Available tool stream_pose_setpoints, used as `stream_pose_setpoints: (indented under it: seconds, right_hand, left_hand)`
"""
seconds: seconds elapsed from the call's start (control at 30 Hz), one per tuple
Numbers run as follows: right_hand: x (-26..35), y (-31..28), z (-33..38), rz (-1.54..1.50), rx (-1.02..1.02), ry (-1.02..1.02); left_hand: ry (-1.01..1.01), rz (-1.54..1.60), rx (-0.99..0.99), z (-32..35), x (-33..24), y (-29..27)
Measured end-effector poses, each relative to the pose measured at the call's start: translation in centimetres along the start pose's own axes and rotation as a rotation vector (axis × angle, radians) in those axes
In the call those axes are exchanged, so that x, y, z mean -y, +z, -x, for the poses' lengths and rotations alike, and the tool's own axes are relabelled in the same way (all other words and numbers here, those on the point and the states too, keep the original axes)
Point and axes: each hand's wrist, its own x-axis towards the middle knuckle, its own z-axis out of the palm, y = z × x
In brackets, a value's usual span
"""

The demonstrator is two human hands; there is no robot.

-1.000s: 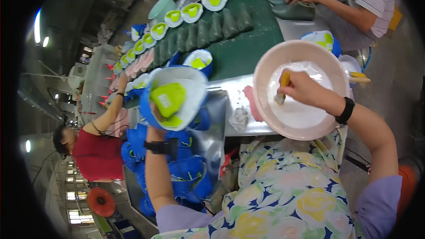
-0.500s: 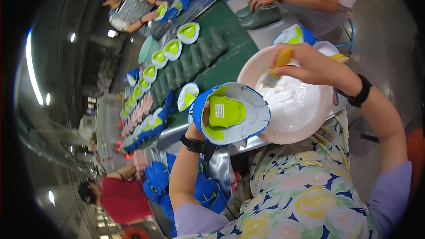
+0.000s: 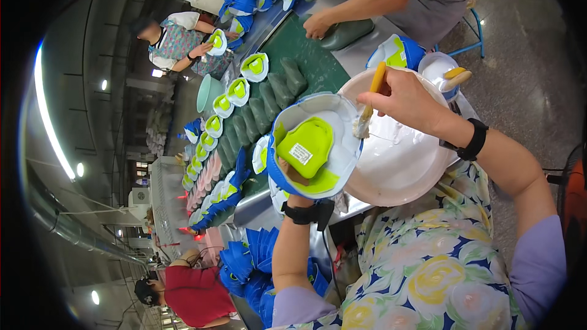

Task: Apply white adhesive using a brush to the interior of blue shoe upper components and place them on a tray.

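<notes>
So right now my left hand (image 3: 292,178) is up inside the blue shoe upper (image 3: 313,145), fingers closed around its lime-green insole part, holding it bottom-up just over the near edge of the bench, right beside the big white glue bowl (image 3: 400,165). My right hand (image 3: 408,99) is pinched shut on a yellow-handled brush (image 3: 370,96), and the bristle end sits right at the white rim of the upper where it meets the bowl's edge. The risky bit as I see it: the brush looks loaded, and the upper hangs partly over the bowl, so a sloppy stroke could smear glue onto the blue fabric or the green insole instead of staying on the white margin. My left grip is only on the inside, so if I press too hard with the brush the upper could twist or tip into the glue. The bowl itself sits close to the bench edge against my flowery apron (image 3: 422,269), so a bump from my right forearm could slop it. The green conveyor belt (image 3: 312,64) with more uppers on it runs well beyond, and other people's hands are working there, clear of mine.
</notes>
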Motion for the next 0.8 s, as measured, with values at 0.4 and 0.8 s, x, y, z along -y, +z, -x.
stream_pose_setpoints:
  seconds: [0.4,0.8]
  right_hand:
    - [-0.3,3.3,2.5,-0.235,0.060,0.210]
    - [2.0,-0.8,1.7,-0.176,0.131,-0.429]
  left_hand:
    - [0.652,-0.558,-0.275,-2.4,1.5,1.1]
    - [-0.323,0.175,0.154,0.8,-1.8,-0.2]
